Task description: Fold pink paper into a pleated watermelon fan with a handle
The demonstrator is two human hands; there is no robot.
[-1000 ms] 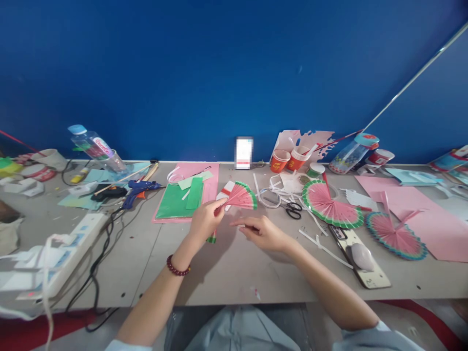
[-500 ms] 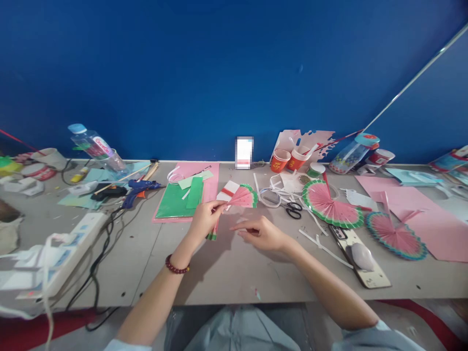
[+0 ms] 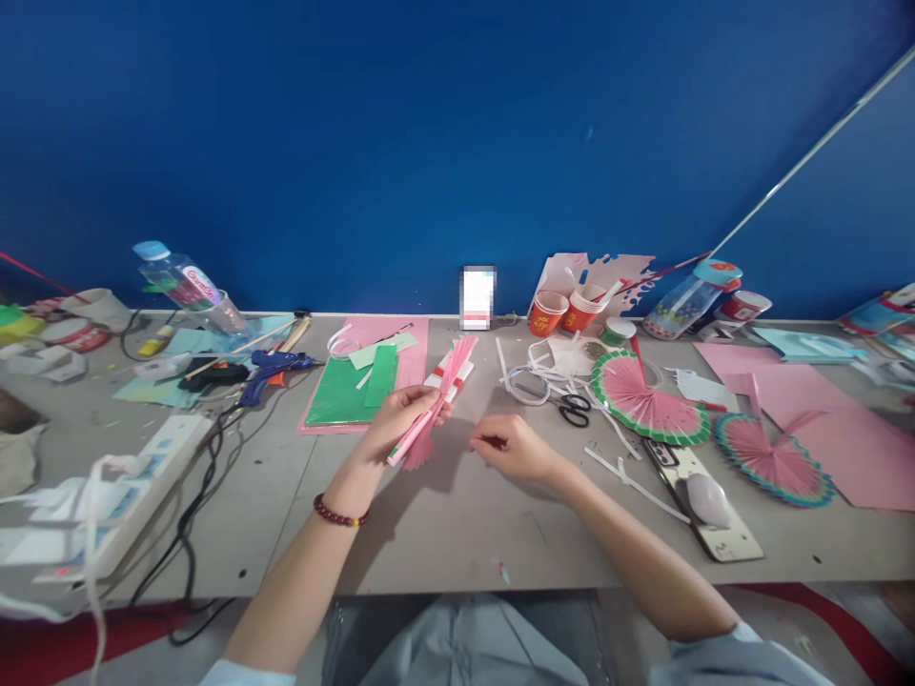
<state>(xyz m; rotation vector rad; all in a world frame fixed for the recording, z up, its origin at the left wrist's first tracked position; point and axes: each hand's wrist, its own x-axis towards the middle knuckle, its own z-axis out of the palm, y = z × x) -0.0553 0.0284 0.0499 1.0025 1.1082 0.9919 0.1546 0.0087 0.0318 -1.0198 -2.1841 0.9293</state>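
Observation:
My left hand is closed on a folded pink paper fan, pinching it near its middle. The fan is collapsed into a narrow pleated strip that slants up to the right, with a small tuft spread below my fingers. My right hand hovers just right of the fan, fingers curled in a pinch around a small red thing I cannot make out. Both hands are over the grey table, in front of a green paper sheet lying on pink paper.
Two opened watermelon fans, black scissors, a phone and white paper strips lie to the right. Red paper cups stand at the back. A blue glue gun, cables and a power strip lie left.
The fan, spread open as a watermelon slice a second ago, has been folded shut into a narrow strip in my left hand. My right hand moved slightly right and curled tighter.

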